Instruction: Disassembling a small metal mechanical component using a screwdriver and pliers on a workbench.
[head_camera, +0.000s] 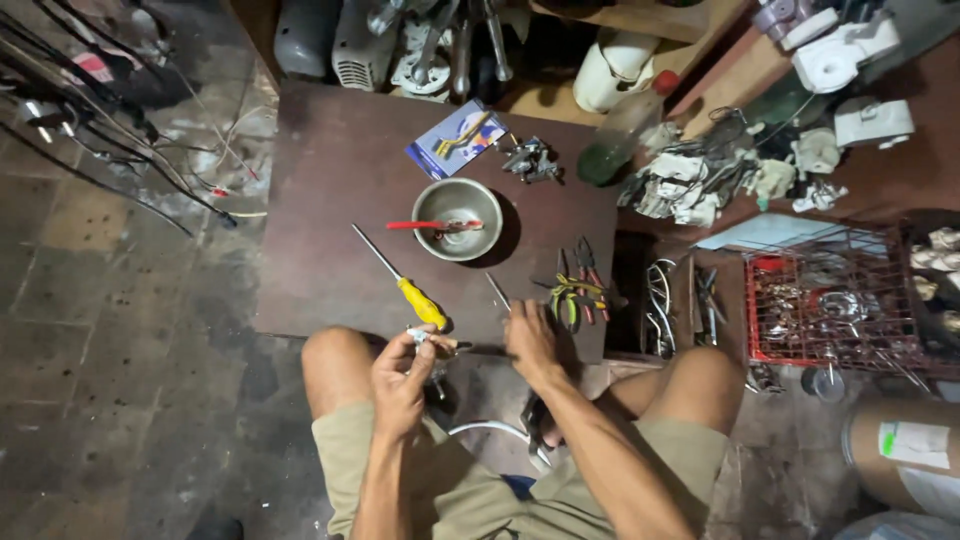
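Observation:
My left hand grips a small metal part just past the near edge of a low dark wooden table. My right hand holds a thin metal tool whose tip points up onto the table. A yellow-handled screwdriver lies diagonally right beside my left hand. Several pliers with coloured handles lie by my right hand. A steel bowl with a red-handled tool across it sits mid-table.
A blue card packet and a small metal assembly lie at the table's far side. A red wire basket of parts stands at right. Cables trail on the tiled floor at left. Fan parts crowd the back.

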